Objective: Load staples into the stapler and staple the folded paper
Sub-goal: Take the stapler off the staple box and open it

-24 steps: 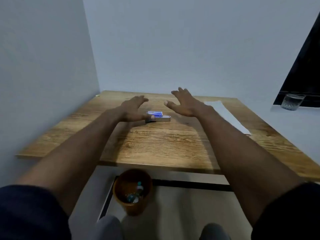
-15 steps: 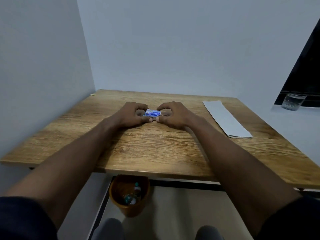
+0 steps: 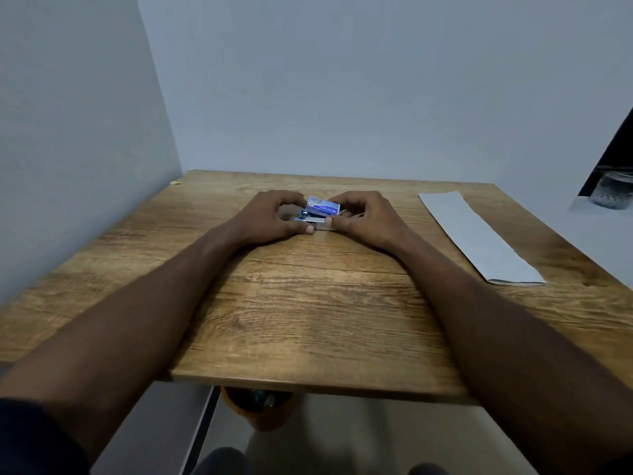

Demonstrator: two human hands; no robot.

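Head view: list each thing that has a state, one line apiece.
Staple box: tilted, held between both hands.
Stapler: on the table, mostly hidden.
Folded paper: flat, untouched, at right.
Left hand: fingers curled on the box.
Right hand: fingers curled on the box.

Two bare forearms, uncovered to above the elbows, run out from short dark navy fabric sleeves [image 3: 30,437] at the frame's lower corners; grey-clad knees [image 3: 219,461] show at the bottom edge. No rings, watch visible.
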